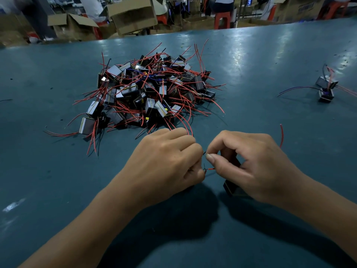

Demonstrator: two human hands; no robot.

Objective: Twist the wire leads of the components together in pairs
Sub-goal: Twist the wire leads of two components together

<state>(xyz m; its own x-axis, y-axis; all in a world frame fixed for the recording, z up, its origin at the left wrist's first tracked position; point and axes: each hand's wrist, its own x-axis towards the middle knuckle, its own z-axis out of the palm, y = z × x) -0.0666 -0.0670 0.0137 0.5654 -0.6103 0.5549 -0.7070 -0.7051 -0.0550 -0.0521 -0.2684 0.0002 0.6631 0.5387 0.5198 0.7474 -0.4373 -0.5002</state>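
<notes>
We've got both hands low on the tabletop [58,171], just below the component pile [148,93]: left hand [166,161] & right hand [257,165] each w/ grip pinching the wire leads [209,168] between them.

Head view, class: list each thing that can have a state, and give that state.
Left hand: curled, pinching wire leads.
Right hand: curled, pinching wire leads.
Wire leads: held between both hands.
Component pile: heaped, tangled.
Joined components: set aside on table.
Cardboard box: open.
</notes>
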